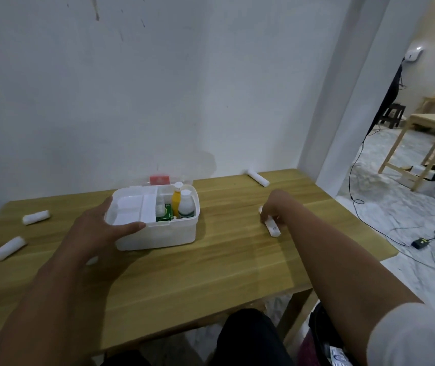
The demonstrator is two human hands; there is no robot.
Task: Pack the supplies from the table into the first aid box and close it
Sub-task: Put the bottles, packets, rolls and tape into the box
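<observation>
The open first aid box point(155, 220) sits near the middle of the wooden table point(224, 260), holding a yellow bottle point(176, 198), a white bottle point(186, 206) and a green packet point(165, 213). The left hand point(97, 228) rests spread against the box's near-left corner, its grip open, thumb along the rim. The right hand point(273, 207) is curled over a white roll point(273, 228), fingertips touching it. Three more white rolls point(36, 217) point(9, 248) point(258, 178) lie apart on the table.

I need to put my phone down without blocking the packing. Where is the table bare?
Bare: the near edge of the table in front of the first aid box, and between the box and the right hand. Crowded: the left side, with two gauze rolls.
</observation>
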